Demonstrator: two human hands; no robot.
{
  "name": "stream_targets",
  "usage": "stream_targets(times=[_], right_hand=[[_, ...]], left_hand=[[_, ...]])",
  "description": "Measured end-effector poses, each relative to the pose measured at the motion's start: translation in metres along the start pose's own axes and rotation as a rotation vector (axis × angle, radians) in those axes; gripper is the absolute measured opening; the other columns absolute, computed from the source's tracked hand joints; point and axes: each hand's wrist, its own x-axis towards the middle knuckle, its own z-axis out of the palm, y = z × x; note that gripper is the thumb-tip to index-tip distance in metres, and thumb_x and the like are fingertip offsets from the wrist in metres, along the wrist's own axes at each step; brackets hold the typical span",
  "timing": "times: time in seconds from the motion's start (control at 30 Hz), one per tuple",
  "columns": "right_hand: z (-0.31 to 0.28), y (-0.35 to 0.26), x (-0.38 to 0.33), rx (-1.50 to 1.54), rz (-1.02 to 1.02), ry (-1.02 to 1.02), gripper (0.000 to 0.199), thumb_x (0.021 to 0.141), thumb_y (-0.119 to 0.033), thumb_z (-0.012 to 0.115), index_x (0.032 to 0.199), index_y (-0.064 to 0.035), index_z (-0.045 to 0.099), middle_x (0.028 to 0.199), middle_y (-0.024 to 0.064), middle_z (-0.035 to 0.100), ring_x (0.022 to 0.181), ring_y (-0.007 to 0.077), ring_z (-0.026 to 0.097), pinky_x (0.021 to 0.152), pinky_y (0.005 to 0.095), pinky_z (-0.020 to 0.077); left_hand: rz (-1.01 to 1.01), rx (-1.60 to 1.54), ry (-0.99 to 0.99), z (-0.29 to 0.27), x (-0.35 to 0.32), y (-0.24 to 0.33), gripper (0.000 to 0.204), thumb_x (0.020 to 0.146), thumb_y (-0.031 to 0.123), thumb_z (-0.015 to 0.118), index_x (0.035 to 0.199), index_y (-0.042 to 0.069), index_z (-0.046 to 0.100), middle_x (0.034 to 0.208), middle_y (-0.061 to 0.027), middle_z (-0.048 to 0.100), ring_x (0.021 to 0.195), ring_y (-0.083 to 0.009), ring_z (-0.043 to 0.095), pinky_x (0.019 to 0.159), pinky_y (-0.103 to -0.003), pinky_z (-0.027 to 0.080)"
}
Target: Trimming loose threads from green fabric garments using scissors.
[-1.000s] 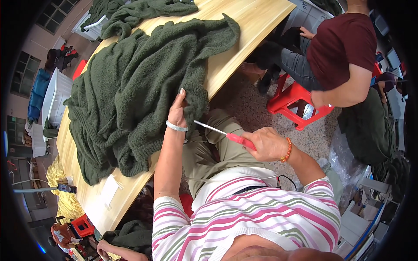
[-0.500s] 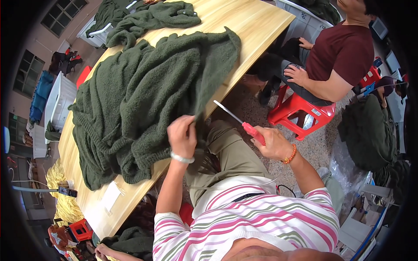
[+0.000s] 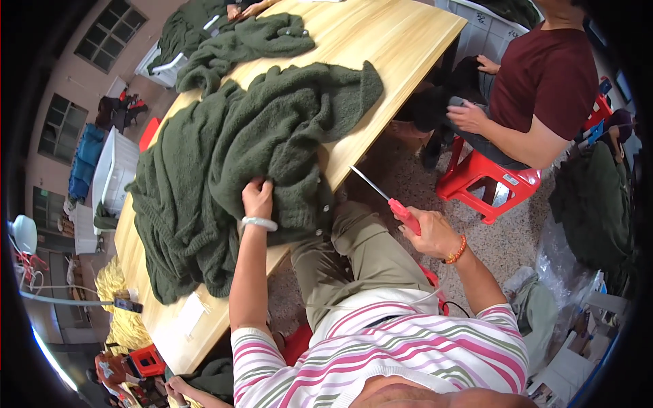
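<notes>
A heap of dark green fuzzy knitwear [image 3: 197,156] lies over the near part of the wooden table. My left hand [image 3: 257,199], with a pale bracelet at the wrist, presses closed fingers into a green buttoned cardigan [image 3: 292,163] on the heap. Its buttoned edge hangs past the table edge by my knees. Above my lap, my right hand [image 3: 435,234] is wrapped round a pink-handled tool with a thin metal rod [image 3: 406,216]. The rod points up and left toward the table edge, apart from the cloth. A pale cord crosses my lap below that hand.
Another green garment [image 3: 252,41] lies farther up the wooden table [image 3: 381,34]. A person in a dark red shirt [image 3: 544,75] sits on a red stool [image 3: 486,183] at the right. White bins [image 3: 115,170] stand beyond the table's left edge. A white paper [image 3: 188,313] lies near the corner.
My left hand has moved left onto the cardigan, whose raised edge has dropped and folded, showing its buttons. My right hand still holds the tool. The seated person's hand has lifted from the knee.
</notes>
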Motion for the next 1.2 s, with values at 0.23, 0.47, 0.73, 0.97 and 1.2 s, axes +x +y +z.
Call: stream_targets(times=[0.23, 0.47, 0.73, 0.97, 1.2], right_hand=[[-0.011, 0.030, -0.015, 0.127, 0.077, 0.128, 0.028, 0.083, -0.021, 0.059, 0.106, -0.0042, 0.058, 0.082, 0.0239, 0.064, 0.081, 0.0433, 0.061, 0.074, 0.0504, 0.0486], [-0.017, 0.045, -0.043, 0.276, 0.179, 0.204, 0.026, 0.086, -0.010, 0.059, 0.110, 0.0007, 0.060, 0.075, 0.0091, 0.066, 0.071, 0.0171, 0.067, 0.066, 0.0318, 0.0517], [-0.014, 0.037, -0.019, 0.302, 0.175, 0.106, 0.025, 0.086, -0.009, 0.059, 0.109, 0.0006, 0.060, 0.072, 0.0069, 0.065, 0.067, 0.0144, 0.064, 0.063, 0.0296, 0.0499], [-0.007, 0.008, 0.003, 0.180, 0.106, 0.021, 0.027, 0.084, -0.009, 0.060, 0.109, 0.0012, 0.061, 0.078, 0.0144, 0.068, 0.070, 0.0226, 0.069, 0.067, 0.0337, 0.0526], [0.010, -0.021, 0.005, 0.090, 0.050, -0.024, 0.027, 0.082, -0.010, 0.061, 0.108, 0.0000, 0.061, 0.079, 0.0169, 0.068, 0.074, 0.0281, 0.069, 0.072, 0.0384, 0.0529]], left_hand=[[0.084, -0.008, -0.050, 0.149, 0.120, 0.085, 0.035, 0.080, 0.028, 0.064, 0.097, -0.002, 0.068, 0.083, -0.0181, 0.069, 0.077, -0.0237, 0.066, 0.074, -0.035, 0.049], [0.407, -0.561, -0.216, 0.260, 0.109, 0.207, 0.031, 0.082, 0.014, 0.065, 0.111, 0.001, 0.062, 0.105, -0.0121, 0.066, 0.095, -0.0199, 0.062, 0.086, -0.029, 0.048], [0.690, 0.117, 0.084, 0.102, 0.026, 0.125, 0.045, 0.072, 0.010, 0.075, 0.114, 0.009, 0.060, 0.121, -0.0151, 0.055, 0.117, -0.0347, 0.047, 0.100, -0.043, 0.039], [0.008, 0.756, 0.978, -0.180, 0.049, -0.007, 0.053, 0.073, 0.032, 0.071, 0.117, 0.007, 0.057, 0.113, -0.0136, 0.060, 0.109, -0.0311, 0.052, 0.094, -0.046, 0.038], [-0.446, 0.360, 0.677, -0.278, 0.086, -0.066, 0.068, 0.067, 0.047, 0.076, 0.114, 0.001, 0.062, 0.115, -0.0172, 0.063, 0.106, -0.0332, 0.060, 0.094, -0.039, 0.045]])
